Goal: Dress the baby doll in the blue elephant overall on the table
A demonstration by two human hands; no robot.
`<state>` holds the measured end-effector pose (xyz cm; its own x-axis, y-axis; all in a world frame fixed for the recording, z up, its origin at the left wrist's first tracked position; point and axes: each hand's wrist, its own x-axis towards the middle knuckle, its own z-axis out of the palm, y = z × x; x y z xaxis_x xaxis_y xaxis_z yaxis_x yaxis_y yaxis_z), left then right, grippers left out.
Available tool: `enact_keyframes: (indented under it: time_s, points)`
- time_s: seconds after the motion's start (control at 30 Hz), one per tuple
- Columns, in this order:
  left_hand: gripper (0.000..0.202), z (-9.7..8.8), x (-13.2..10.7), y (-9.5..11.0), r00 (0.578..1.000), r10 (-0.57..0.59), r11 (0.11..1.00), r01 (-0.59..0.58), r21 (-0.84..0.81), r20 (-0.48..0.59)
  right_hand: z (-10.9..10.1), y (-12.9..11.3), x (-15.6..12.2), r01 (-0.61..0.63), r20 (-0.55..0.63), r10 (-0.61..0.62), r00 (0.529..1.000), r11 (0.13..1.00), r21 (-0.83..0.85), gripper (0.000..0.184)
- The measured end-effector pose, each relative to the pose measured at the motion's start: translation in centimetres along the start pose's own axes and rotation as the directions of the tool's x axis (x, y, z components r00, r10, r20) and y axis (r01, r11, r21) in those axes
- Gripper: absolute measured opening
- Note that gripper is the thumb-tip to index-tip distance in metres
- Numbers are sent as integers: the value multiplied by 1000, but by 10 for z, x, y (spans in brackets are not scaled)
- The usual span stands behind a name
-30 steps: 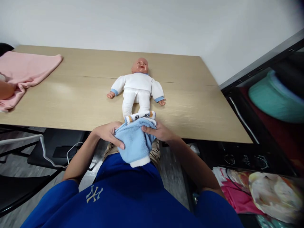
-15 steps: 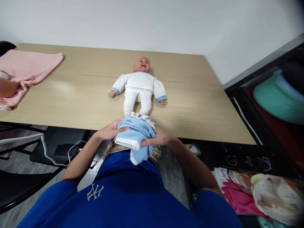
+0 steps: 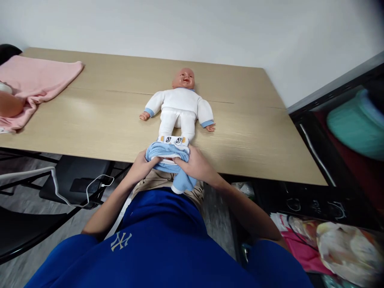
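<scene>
Both hands gripped a bunched light blue fleece garment (image 3: 167, 152) at the near edge of the pale wooden surface (image 3: 90, 124). The left hand (image 3: 140, 167) was closed on the garment's left side, its fingers curled over the gathered cloth. The right hand (image 3: 195, 166) was closed on the right side, and one white-cuffed blue end hung below it over the person's lap. The gathered cloth lay against the feet of a plastic baby doll in a white suit with blue cuffs (image 3: 180, 106), which lay on its back with its head toward the wall and its arms out to the sides. Patterned white socks (image 3: 172, 139) on the doll's feet showed just above the blue cloth, touching it. A flat pink cloth (image 3: 39, 78) lay well apart at the surface's far left corner. A white cable (image 3: 60, 188) trailed across the floor below the left forearm.
</scene>
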<state>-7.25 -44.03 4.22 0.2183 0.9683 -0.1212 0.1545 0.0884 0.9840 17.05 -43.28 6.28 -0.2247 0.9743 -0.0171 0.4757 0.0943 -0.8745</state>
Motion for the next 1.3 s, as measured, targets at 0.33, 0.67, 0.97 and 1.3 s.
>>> enact_keyframes:
  time_s: [0.33,0.67,0.97,1.3]
  points:
    - [28,5,17,-23,991,126,762,-62,645,-54,1,1,17,29,31,-19,999,927,-374,19]
    - [29,9,32,-27,992,91,793,-123,597,83,1,16,18,111,147,-47,988,878,-466,54]
    - [74,9,29,-42,952,243,927,-285,244,189,-14,33,17,189,193,-131,972,926,-327,48]
    - [46,21,27,-50,971,240,960,-238,147,5,-17,33,19,206,120,-186,975,963,-175,42]
